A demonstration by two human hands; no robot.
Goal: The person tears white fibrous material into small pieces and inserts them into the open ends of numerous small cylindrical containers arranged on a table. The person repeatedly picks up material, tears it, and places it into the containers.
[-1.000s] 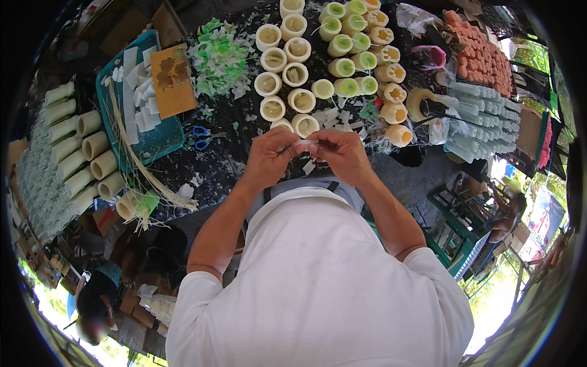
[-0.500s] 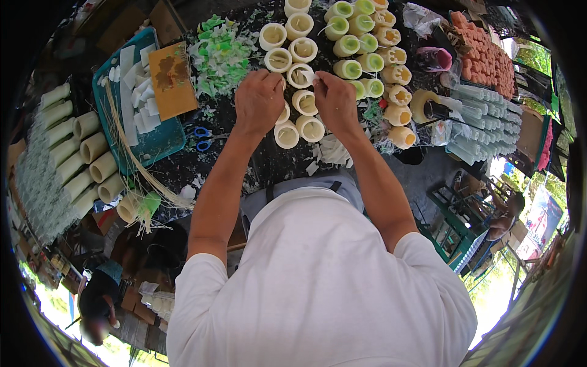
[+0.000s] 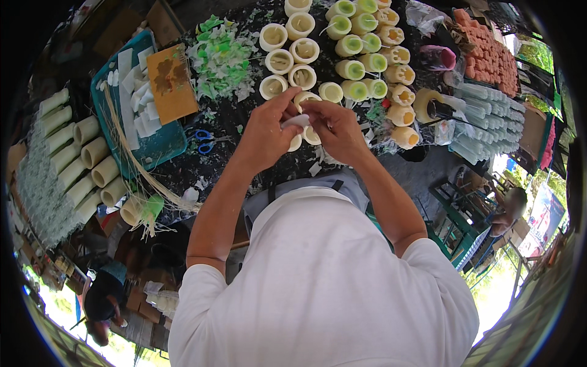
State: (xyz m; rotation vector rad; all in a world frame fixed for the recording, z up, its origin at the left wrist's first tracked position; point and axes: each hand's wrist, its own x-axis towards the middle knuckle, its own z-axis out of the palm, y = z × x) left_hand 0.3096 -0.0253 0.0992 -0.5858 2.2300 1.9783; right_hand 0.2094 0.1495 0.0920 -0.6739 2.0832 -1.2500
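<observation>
My left hand (image 3: pixel 267 133) is closed, thumb and fingers pinching a small white piece that looks like wax (image 3: pixel 296 122). Beside it my right hand (image 3: pixel 338 131) has its fingers curled in against the piece; whether they grip it or something smaller is hidden. Both hands are over the near end of rows of cream, cup-shaped candles (image 3: pixel 273 37), some showing wicks. Several of these cups are partly covered by my fingers. To the right stand candles with green insides (image 3: pixel 349 45) and cream candles with scalloped rims and orange insides (image 3: pixel 400 74).
Left are a teal tray (image 3: pixel 177 139) with white wax pieces, an orange-brown board (image 3: pixel 170 82), blue scissors (image 3: pixel 204 142), green-white shavings (image 3: pixel 221 60) and cream tubes (image 3: pixel 93 151). Right are a pink cup (image 3: pixel 438 58), salmon-coloured blocks (image 3: pixel 489 55) and wrapped pale sticks (image 3: pixel 486 119). Two people are farther off.
My hands have drawn nearer to me and come together. The white piece now shows between them. A cream cup that my right hand had covered is visible beside the green ones.
</observation>
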